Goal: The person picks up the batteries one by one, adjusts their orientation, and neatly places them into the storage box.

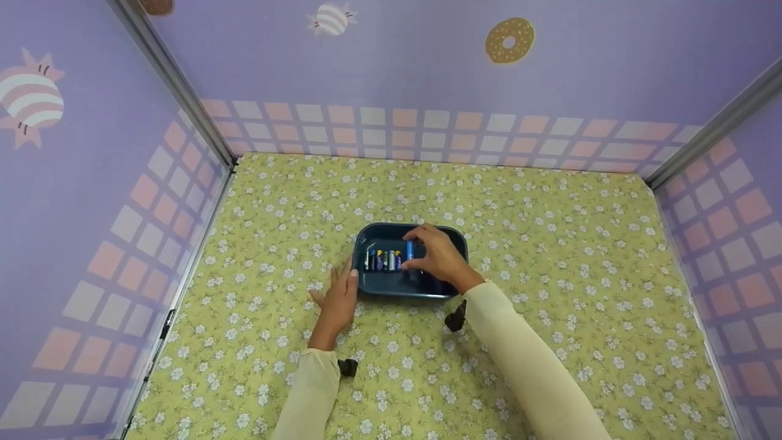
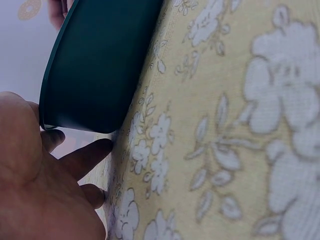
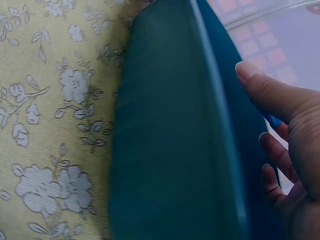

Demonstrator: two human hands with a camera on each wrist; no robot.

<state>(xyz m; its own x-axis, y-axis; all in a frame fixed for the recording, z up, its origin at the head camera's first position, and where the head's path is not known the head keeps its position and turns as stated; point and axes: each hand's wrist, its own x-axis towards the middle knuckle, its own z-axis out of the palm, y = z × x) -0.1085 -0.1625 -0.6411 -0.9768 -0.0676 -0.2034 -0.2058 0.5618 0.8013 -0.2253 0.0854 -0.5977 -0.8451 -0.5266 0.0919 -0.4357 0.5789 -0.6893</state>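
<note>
A dark teal plastic basin [image 1: 391,287] stands on the flowered cloth. Inside it, several batteries [image 1: 385,261] lie side by side in a row toward the left. Between thumb and fingers my right hand [image 1: 443,255] pinches a blue battery [image 1: 410,249] over the inside of the basin, just right of the row. In the right wrist view only a bit of blue [image 3: 273,120] shows behind the thumb. My left hand [image 1: 341,297] rests against the basin's left end with its fingers spread; in the left wrist view the fingers [image 2: 87,159] reach below the basin's end wall [image 2: 95,75].
Yellow-green flowered cloth [image 1: 275,244] covers the surface around the basin. Purple panels with pink and white squares [image 1: 391,128] enclose the back and both sides, with metal posts [image 1: 183,91] at the corners. Dark wrist-camera parts [image 1: 455,318] sit by the sleeves.
</note>
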